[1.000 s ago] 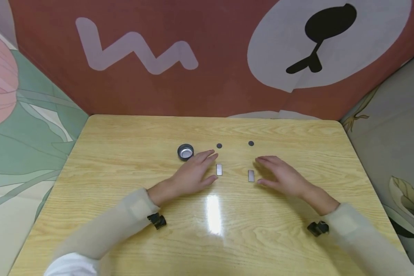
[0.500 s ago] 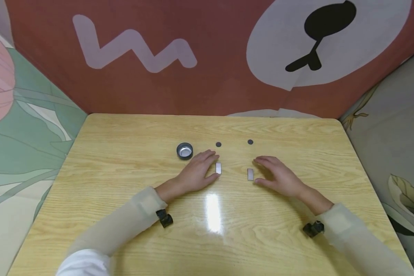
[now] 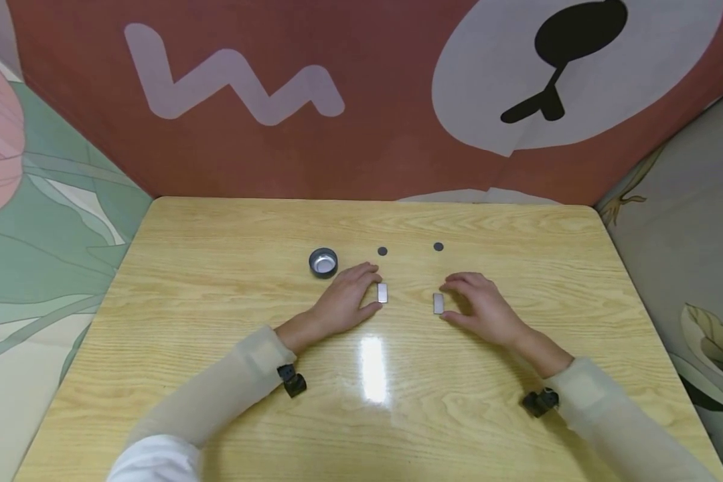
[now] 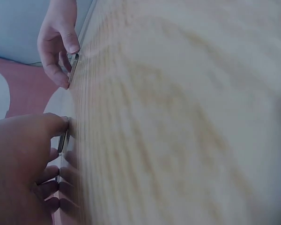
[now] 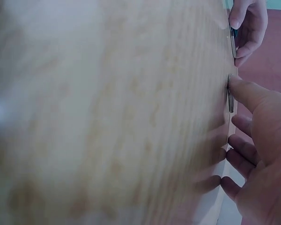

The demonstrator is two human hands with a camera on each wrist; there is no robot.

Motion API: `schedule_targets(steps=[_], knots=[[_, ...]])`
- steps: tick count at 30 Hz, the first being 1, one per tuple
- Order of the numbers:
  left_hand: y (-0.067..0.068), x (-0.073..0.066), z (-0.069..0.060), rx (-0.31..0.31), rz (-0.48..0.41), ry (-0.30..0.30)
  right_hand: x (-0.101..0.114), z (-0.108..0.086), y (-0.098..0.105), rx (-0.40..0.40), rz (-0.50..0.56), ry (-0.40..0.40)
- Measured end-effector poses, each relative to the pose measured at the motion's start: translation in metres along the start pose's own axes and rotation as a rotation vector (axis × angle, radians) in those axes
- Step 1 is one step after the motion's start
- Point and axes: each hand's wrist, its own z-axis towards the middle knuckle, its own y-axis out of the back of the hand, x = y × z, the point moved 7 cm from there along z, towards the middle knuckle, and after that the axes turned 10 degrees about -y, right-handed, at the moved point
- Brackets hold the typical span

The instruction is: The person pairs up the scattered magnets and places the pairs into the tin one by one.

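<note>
In the head view two small silver blocks lie on the wooden table. The left hand [image 3: 345, 299] has thumb and index finger at the two short ends of the left block [image 3: 382, 293], pinching it. Likewise the right hand [image 3: 488, 310] pinches the right block [image 3: 438, 303] end to end. The left wrist view has the left hand [image 4: 23, 159] around its block [image 4: 62, 141], the right hand [image 4: 57, 40] beyond with its block [image 4: 73, 69]. Seen from the right wrist, the right hand [image 5: 267, 140] is at its block [image 5: 231, 98], other fingers spread.
Behind the blocks are two dark discs, the left disc [image 3: 382, 251] and the right disc [image 3: 438, 246]. A round dark container with a silvery inside [image 3: 323, 263] stands just behind the left hand. The table [image 3: 458, 428] meets a printed backdrop [image 3: 385, 147].
Both hands have closed in on the blocks, the left moving slightly right and the right slightly left. Thumbs and index fingers now meet the blocks' ends. The blocks stay on the table.
</note>
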Motion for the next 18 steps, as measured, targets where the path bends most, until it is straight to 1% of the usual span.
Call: schedule_targets(steps=[7,18], knots=[[-0.0008,0.0017,0.0015,-0.015,-0.014,0.012,0.0013,0.0010,-0.0010,-0.010,-0.006,-0.014],[-0.0017,0.0006,0.0032,-0.037,-0.004,0.021,0.0031,0.0024,-0.0013,-0.026,-0.023,-0.021]])
